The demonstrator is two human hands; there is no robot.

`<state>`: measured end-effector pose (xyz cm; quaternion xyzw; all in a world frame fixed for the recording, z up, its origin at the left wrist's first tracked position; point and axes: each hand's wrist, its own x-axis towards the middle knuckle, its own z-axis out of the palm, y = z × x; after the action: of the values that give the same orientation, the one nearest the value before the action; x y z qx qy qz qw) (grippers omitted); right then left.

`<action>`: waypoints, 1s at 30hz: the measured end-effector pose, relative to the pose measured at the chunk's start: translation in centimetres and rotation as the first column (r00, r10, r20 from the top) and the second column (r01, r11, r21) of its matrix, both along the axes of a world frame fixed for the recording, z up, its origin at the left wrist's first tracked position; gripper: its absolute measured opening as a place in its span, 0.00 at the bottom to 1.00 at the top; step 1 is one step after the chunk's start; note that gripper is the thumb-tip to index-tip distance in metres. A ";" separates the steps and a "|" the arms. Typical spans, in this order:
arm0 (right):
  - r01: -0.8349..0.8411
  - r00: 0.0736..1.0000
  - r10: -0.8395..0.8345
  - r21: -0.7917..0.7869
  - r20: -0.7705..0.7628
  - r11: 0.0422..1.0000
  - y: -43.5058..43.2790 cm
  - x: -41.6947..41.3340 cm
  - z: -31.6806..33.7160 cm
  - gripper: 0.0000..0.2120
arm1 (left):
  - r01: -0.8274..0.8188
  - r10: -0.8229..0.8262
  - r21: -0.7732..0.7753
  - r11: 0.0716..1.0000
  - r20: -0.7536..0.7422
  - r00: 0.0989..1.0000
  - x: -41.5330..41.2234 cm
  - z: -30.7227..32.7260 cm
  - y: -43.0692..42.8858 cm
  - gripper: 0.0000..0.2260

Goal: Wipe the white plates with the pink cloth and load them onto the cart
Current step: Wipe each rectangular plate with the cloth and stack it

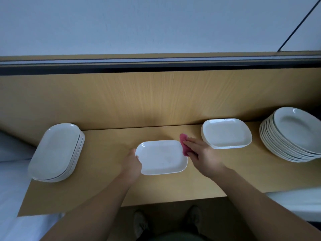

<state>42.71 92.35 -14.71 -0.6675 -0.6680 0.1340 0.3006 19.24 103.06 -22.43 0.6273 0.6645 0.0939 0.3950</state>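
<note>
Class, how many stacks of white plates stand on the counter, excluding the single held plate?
3: oval stack at left, rectangular stack right of centre, round stack far right, partly cropped; more may be out of view.

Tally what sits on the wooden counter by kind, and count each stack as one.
Plate stacks: 3
Single plate, gripped by the left hand: 1
Pink cloth, pressed by the right hand: 1
Total: 5
</note>
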 end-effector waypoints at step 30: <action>0.175 0.934 0.081 -0.643 0.348 0.745 6.7 -9.3 -8.2 0.39 | 0.664 -0.627 -0.006 0.748 -0.334 0.704 -3.1 0.3 3.1 0.43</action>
<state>33.38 99.02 -22.92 -0.7602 -0.6014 0.2327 -0.0788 16.18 106.16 -22.17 0.8484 0.4498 -0.1136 0.2549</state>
